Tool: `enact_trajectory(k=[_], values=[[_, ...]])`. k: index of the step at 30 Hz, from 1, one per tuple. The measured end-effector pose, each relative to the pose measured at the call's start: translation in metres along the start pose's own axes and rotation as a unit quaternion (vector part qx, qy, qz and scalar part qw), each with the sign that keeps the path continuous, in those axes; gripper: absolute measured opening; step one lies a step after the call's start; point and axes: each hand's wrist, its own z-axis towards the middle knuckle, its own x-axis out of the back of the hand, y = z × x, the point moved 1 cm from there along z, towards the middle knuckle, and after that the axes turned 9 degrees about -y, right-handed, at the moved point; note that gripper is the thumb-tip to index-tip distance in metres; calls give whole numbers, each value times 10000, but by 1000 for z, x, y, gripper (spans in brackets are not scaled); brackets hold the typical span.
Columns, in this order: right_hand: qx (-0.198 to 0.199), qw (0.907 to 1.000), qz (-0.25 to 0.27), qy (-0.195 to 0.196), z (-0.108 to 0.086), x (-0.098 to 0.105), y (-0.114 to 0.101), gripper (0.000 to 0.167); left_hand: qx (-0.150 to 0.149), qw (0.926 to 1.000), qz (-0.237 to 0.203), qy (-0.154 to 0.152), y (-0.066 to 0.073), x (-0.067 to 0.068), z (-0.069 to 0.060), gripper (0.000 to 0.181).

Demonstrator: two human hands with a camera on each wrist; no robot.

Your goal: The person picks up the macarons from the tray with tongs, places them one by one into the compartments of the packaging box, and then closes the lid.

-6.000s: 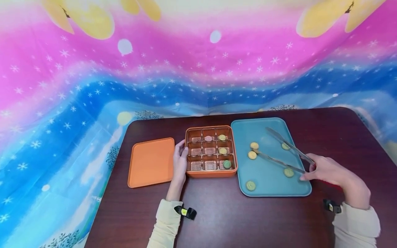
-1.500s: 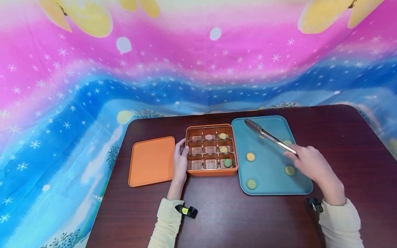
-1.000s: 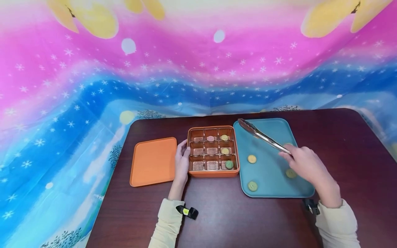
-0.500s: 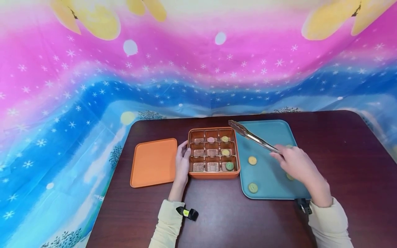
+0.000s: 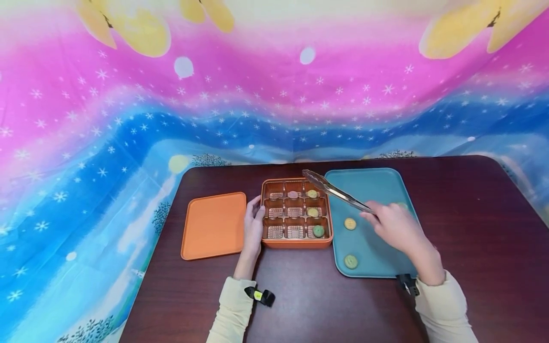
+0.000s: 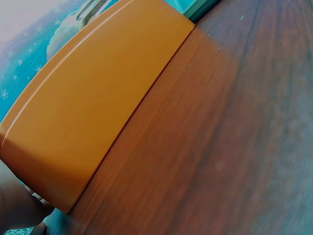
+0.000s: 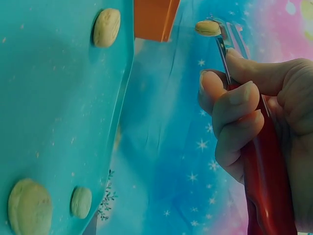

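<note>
My right hand (image 5: 401,226) grips metal tongs (image 5: 345,196) with red handles. A yellow macaron (image 7: 208,28) is pinched at their tips, which are over the far right edge of an orange box (image 5: 296,244); the head view does not show it clearly. Nine compartments fill the box. A pink macaron (image 5: 293,195) lies in the far middle one. Down the right column are a yellowish macaron (image 5: 312,194), a second yellowish macaron (image 5: 313,212) and a green macaron (image 5: 318,231). My left hand (image 5: 254,224) rests against the box's left side, thumb near the rim.
On the right, a teal tray (image 5: 373,176) touches or nearly touches the box. It bears a yellow macaron (image 5: 350,223), a green macaron (image 5: 350,261) and others partly hidden by my right hand. An orange lid (image 5: 214,226) lies left of the box on the dark wooden table (image 5: 300,295).
The tongs, spread around a yellow macaron on the tray earlier, have closed on it and lifted it. My right hand has carried it left to the box. My left hand stays at the box.
</note>
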Motion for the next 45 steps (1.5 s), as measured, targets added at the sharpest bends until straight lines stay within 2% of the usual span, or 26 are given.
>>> enact_trajectory(k=[5,18,32,33,39,40,45], values=[[-83,9998,104,-171,3,-2,-6,15,51,10000,58,46,0,-1,0,40],[19,9995,228,-222,11,-6,-18,13,72,9999,135,-22,-3,-1,-2,39],[82,9986,319,-403,15,-18,-25,16,2,9999,136,13,-3,0,-1,39],[99,9985,342,-417,15,-18,-26,15,12,9999,170,9,1,-1,-2,39],[116,9979,413,-494,20,-24,-32,13,17,9999,162,19,4,-1,-2,39],[121,9978,410,-505,20,-26,-33,13,9,9999,139,21,0,0,0,39],[164,9976,333,-589,23,-31,-37,17,18,9999,107,8,0,0,0,39]])
